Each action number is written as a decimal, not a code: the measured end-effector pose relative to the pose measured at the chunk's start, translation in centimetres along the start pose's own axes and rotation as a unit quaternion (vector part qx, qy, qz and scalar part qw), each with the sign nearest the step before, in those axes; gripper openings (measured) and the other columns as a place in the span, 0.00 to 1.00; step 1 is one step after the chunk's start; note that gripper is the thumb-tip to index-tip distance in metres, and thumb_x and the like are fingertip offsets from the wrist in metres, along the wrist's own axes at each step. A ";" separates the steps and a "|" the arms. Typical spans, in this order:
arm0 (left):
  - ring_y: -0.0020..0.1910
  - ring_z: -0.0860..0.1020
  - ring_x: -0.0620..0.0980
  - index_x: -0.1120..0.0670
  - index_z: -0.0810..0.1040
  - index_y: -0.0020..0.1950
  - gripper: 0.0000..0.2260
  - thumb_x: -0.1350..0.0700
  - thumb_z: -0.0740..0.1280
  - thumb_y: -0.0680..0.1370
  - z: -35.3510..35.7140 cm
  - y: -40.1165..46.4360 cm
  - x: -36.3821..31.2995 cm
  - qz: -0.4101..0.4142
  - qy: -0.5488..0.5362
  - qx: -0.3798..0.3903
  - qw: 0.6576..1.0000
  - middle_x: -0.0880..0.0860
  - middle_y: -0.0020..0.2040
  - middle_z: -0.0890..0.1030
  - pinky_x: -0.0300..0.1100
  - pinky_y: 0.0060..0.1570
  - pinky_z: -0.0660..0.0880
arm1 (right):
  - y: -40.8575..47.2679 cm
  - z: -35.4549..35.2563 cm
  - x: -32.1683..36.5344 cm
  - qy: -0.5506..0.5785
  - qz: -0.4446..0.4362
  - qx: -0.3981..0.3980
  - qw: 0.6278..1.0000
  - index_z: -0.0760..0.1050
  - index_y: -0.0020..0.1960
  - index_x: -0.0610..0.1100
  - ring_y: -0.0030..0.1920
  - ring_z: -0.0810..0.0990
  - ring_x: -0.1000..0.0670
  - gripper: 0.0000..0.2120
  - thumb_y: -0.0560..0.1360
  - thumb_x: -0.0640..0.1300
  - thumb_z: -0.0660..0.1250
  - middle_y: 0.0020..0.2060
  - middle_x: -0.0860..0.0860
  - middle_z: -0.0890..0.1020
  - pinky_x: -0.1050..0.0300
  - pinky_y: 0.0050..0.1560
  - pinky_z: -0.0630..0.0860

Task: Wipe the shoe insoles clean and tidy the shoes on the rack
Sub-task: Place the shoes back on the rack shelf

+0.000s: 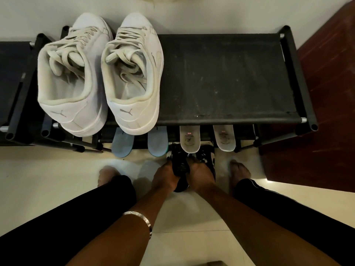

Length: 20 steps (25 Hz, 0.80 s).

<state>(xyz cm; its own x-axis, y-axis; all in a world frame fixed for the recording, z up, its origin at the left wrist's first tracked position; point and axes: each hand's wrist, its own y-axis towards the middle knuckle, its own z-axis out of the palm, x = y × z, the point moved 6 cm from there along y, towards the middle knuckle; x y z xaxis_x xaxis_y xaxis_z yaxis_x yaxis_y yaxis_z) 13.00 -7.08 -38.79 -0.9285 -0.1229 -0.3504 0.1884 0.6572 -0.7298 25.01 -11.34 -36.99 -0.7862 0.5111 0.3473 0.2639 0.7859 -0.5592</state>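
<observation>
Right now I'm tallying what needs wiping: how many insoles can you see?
4: two blue insoles and two white insoles, all jutting from the rack's lower shelf. Others may be hidden.

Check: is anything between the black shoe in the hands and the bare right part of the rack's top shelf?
Nothing visible on that stretch of the top shelf. Both hands, left hand and right hand, hold the black shoe below it; white insoles jut from the lower tier directly above the shoe.

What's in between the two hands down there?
A black shoe, seen in the head view. The left hand and right hand grip it from either side, just below the rack.
</observation>
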 end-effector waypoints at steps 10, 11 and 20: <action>0.54 0.81 0.58 0.51 0.71 0.67 0.16 0.48 0.63 0.80 1.2 2.0 0.5 0.004 0.074 -0.039 0.996 0.56 0.55 0.82 0.49 0.51 0.77 | 1.5 1.0 -0.1 -0.169 -0.022 -0.051 0.984 0.73 0.66 0.45 0.64 0.68 0.39 0.20 0.74 0.43 0.63 0.66 0.42 0.71 0.45 0.64 0.68; 0.54 0.81 0.57 0.51 0.74 0.64 0.14 0.49 0.64 0.80 1.1 2.1 0.5 0.006 0.078 -0.051 0.996 0.55 0.55 0.82 0.48 0.52 0.78 | 1.5 1.1 -0.1 -0.167 -0.027 -0.051 0.984 0.74 0.65 0.45 0.63 0.69 0.40 0.19 0.74 0.43 0.64 0.65 0.43 0.72 0.45 0.64 0.68; 0.55 0.81 0.58 0.54 0.80 0.57 0.10 0.54 0.65 0.78 -0.2 1.2 0.4 0.048 0.108 -0.085 0.989 0.56 0.54 0.83 0.47 0.52 0.76 | 0.9 0.2 0.8 -0.145 -0.041 -0.063 0.987 0.76 0.63 0.47 0.65 0.65 0.41 0.19 0.74 0.49 0.64 0.66 0.44 0.69 0.45 0.66 0.65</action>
<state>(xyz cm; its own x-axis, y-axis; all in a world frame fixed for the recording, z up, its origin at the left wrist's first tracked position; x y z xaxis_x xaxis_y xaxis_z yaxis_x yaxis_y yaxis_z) 12.80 -6.19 -39.75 -0.9593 0.0955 -0.2657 0.2388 0.7765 -0.5831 24.48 -10.30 -37.35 -0.9298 0.3371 0.1481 0.2453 0.8671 -0.4336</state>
